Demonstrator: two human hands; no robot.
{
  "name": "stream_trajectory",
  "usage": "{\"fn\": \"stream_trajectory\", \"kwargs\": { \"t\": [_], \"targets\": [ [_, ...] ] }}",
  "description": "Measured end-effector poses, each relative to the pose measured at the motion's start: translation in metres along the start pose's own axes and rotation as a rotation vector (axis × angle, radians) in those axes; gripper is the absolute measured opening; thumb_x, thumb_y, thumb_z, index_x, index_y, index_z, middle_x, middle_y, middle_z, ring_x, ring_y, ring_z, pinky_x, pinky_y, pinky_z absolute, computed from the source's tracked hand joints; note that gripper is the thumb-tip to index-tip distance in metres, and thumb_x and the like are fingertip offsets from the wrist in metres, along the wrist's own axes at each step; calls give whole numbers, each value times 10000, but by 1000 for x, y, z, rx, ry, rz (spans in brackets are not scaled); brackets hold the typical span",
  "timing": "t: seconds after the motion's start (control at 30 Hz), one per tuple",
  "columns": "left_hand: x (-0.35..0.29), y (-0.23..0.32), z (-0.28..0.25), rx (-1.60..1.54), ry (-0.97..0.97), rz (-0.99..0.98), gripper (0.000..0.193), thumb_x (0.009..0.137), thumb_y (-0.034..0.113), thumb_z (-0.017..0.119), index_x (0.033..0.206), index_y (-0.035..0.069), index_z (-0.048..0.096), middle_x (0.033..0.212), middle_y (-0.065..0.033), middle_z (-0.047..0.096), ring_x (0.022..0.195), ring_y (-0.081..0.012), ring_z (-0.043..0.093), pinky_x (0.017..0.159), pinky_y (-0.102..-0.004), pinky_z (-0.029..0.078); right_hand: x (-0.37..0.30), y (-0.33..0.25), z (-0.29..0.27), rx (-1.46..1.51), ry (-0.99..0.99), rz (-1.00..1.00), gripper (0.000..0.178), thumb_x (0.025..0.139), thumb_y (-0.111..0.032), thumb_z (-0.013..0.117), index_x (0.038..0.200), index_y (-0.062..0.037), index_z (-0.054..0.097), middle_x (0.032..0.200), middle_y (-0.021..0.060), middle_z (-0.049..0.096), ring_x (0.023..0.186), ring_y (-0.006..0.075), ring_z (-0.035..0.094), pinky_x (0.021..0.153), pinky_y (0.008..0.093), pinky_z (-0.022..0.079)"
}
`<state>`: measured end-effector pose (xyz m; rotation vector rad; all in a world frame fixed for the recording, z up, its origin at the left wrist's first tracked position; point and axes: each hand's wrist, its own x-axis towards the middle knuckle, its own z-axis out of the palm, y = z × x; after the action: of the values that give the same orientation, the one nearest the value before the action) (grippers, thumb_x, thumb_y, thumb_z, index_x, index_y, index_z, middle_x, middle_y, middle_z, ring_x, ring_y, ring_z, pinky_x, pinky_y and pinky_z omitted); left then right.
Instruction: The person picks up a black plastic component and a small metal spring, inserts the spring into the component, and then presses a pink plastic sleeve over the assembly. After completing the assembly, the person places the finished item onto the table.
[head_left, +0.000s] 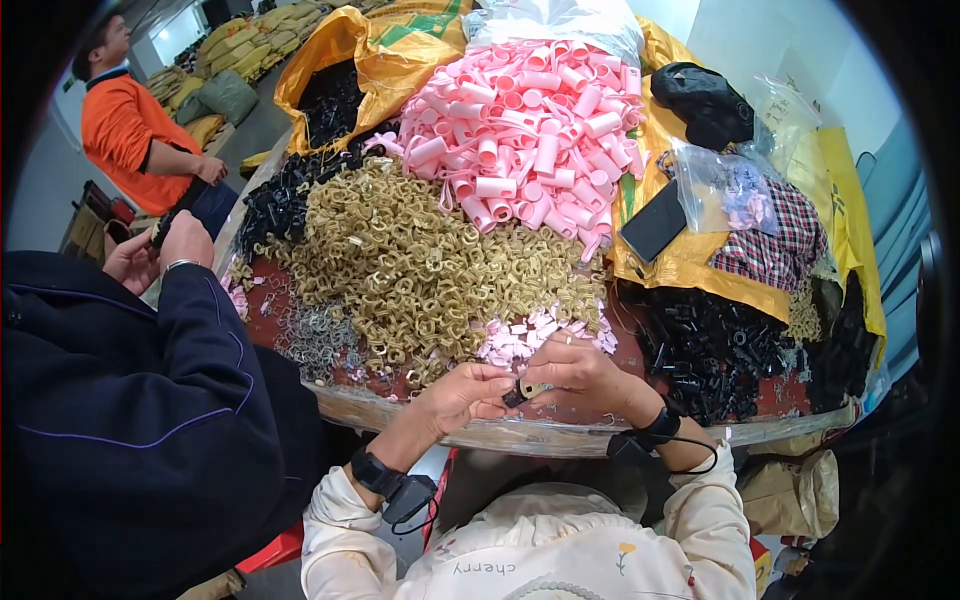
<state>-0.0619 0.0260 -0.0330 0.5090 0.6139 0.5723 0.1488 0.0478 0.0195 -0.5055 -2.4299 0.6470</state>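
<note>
Over the table's near edge, my left hand [468, 393] pinches the end of a small black plastic part [515, 396]. My right hand [575, 372] closes on a tan plastic clip piece [534, 389] that sits against the black part; whether the two are joined I cannot tell. A small heap of pale pink pieces [505, 342] lies just beyond my fingers. Behind it spreads a wide pile of tan ring-like clips [400, 250]. Loose black plastic parts [700, 350] are heaped to the right of my right hand.
Pink tubular parts [545, 150] rise high at the back. A black phone [655, 222] rests on a yellow sack [740, 288]. Small metal pieces [310, 335] lie at left. A co-worker in dark clothing [150, 420] works at my left; another person in orange [125, 130] stands beyond.
</note>
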Motion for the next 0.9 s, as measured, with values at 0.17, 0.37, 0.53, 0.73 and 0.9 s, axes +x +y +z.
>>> {"fn": "stream_trajectory", "kwargs": {
  "t": [0.17, 0.37, 0.53, 0.73, 0.9],
  "targets": [
    [-2, -5, -5, 22, -26, -46, 194, 797, 151, 571, 935, 14, 565, 817, -63, 610, 688, -163, 617, 615, -234, 516, 0, 0, 8, 60, -45, -57, 300, 607, -152, 689, 867, -58, 573, 810, 50, 529, 761, 214, 505, 674, 328, 398],
    [-1, -15, -12, -9, -28, -88, 236, 821, 147, 533, 978, -29, 519, 804, -112, 610, 689, -203, 622, 616, -252, 526, -4, 0, 15, 158, -52, 13, 301, 594, -129, 701, 866, -77, 583, 815, 42, 540, 755, 216, 513, 675, 321, 397],
    [0, -23, -19, -59, -8, -92, 235, 823, 166, 532, 958, -26, 524, 798, -112, 610, 685, -203, 621, 616, -253, 525, -4, -1, 20, 182, -67, 91, 283, 602, -127, 702, 858, -74, 595, 806, 48, 546, 752, 216, 518, 679, 309, 396],
    [1, -32, -17, -172, -77, -82, 232, 821, 181, 536, 940, -19, 529, 828, -116, 605, 715, -195, 612, 665, -273, 518, -7, 8, 23, 531, -33, 195, 269, 605, -115, 708, 844, -53, 599, 795, 56, 547, 755, 216, 521, 683, 299, 398],
    [0, -35, -14, -238, -90, -108, 226, 816, 182, 544, 927, -15, 531, 841, -118, 603, 732, -193, 607, 693, -286, 511, -10, 7, 23, 605, 1, 199, 295, 592, -119, 722, 863, -67, 618, 826, 52, 547, 761, 211, 522, 684, 303, 400]
  ]
}}
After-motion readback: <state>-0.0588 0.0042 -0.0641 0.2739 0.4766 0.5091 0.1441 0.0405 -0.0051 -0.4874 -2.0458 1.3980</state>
